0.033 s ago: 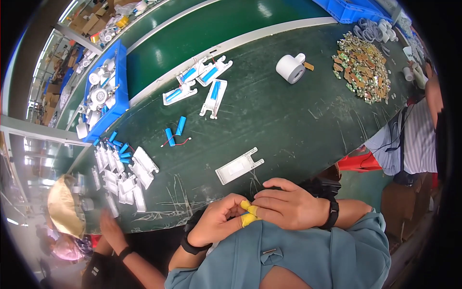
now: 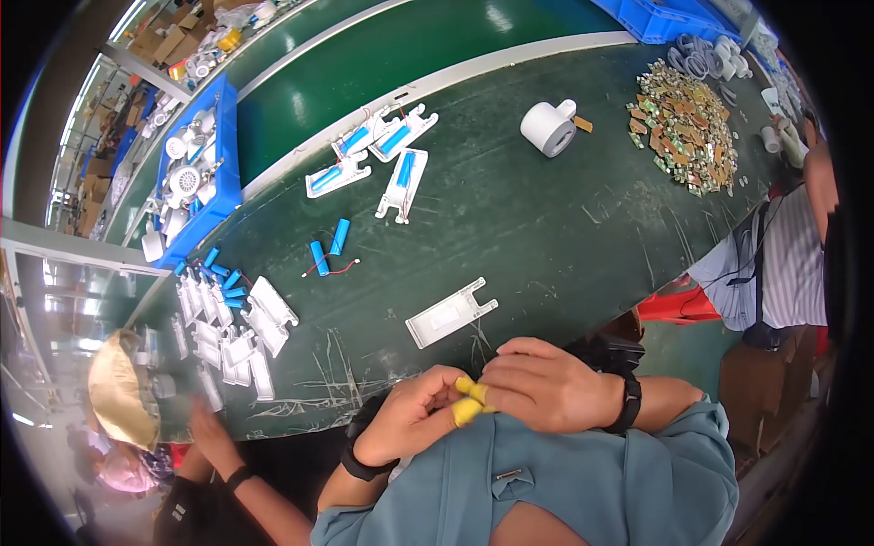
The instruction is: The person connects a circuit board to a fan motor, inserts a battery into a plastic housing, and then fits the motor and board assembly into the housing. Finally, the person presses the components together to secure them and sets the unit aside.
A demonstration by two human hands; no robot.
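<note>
My left hand (image 2: 407, 420) and my right hand (image 2: 546, 391) meet close to my body, just off the table's near edge. Yellow coverings wrap some of the fingertips, which are pinched together. What they hold is mostly hidden; only a trace of blue shows between them. Beyond my hands, a white plastic housing half (image 2: 451, 314) lies open side up. Farther left rest two blue cylindrical batteries (image 2: 330, 246) with red wires. Several white housings with blue batteries in them (image 2: 401, 187) sit toward the far edge.
White housings (image 2: 238, 350) and blue batteries (image 2: 234, 278) are piled at left, near another person's hand (image 2: 211, 437). A blue crate (image 2: 228, 150) holds white parts. A white cup-shaped part (image 2: 546, 129) and a heap of small circuit boards (image 2: 687, 132) lie at far right.
My pinched fingertips have shifted slightly, and less of the blue shows between them. The things on the table keep their places.
</note>
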